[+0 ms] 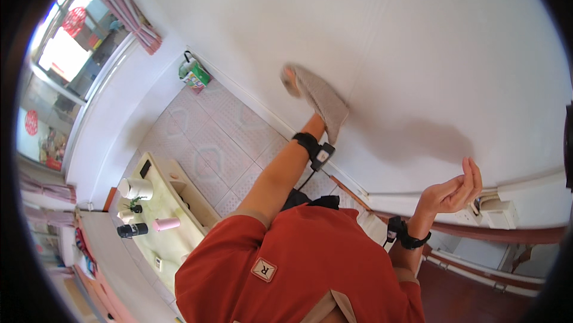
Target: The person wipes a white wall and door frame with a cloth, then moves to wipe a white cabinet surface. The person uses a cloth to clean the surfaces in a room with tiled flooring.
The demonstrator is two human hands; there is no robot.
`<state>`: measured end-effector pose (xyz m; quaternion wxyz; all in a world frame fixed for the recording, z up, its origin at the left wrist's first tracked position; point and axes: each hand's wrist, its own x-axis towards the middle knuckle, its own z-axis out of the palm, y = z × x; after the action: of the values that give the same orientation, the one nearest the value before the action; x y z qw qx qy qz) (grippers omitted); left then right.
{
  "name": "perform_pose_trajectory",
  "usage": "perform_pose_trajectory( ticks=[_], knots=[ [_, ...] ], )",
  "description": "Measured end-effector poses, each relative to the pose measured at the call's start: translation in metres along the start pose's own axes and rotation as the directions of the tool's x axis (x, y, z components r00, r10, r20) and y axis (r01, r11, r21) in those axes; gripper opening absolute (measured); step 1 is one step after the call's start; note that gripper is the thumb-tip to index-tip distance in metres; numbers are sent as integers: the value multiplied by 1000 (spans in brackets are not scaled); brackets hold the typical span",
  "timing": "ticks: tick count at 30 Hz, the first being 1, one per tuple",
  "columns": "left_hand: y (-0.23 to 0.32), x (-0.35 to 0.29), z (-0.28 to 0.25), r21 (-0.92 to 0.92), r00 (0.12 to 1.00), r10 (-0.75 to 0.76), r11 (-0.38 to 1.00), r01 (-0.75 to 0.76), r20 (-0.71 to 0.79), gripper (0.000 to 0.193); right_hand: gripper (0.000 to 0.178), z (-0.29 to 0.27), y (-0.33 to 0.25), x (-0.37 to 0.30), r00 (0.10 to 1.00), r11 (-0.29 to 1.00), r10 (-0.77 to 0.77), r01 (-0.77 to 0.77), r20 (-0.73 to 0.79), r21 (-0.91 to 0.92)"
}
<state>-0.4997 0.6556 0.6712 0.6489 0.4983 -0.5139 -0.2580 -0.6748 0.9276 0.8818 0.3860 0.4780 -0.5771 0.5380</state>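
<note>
My left hand (290, 75) is closed on a grey-beige cloth (322, 95), raised in front of the white wall (388, 42). The cloth drapes over most of the hand, with only some skin showing at its upper left, and its edges are blurred. Whether it presses on the wall I cannot tell. To the right, my right hand (452, 190) is in the air near the wall's lower part, holding nothing, its fingers loosely bent and partly stretched out. Both wrists carry black straps with small devices.
A pale table (179, 227) at lower left bears a white jar (136, 189), a black bottle (132, 230) and a pink cup (166, 223). A green bag (195, 74) stands in the floor corner. Beside my right hand a white socket box (500, 212) juts out. A curtained window is at left.
</note>
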Motion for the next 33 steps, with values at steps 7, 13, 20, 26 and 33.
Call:
perform_pose_trajectory(
  ticks=[7, 13, 20, 26, 33],
  knots=[
    [21, -9, -14, 16, 997, -81, 997, 81, 8, 70, 35, 14, 4, -3, 1000, 999, -26, 27, -14, 46],
    [154, 104, -25, 21, 929, 334, 942, -335, -156, 71, 32, 23, 7, 12, 971, 953, -145, 86, -190, -290],
    [323, 199, -12, 168, 696, 682, 731, -662, -226, 71, 46, 48, 30, 3, 951, 936, -238, 171, -196, -307],
    [349, 169, 1, 288, 552, 813, 582, -761, -184, 72, 52, 51, 28, 4, 944, 913, -255, 162, -212, -375],
    [333, 130, 24, 264, 344, 914, 394, -880, -216, 70, 53, 53, 29, 3, 942, 903, -255, 151, -219, -403]
  ],
)
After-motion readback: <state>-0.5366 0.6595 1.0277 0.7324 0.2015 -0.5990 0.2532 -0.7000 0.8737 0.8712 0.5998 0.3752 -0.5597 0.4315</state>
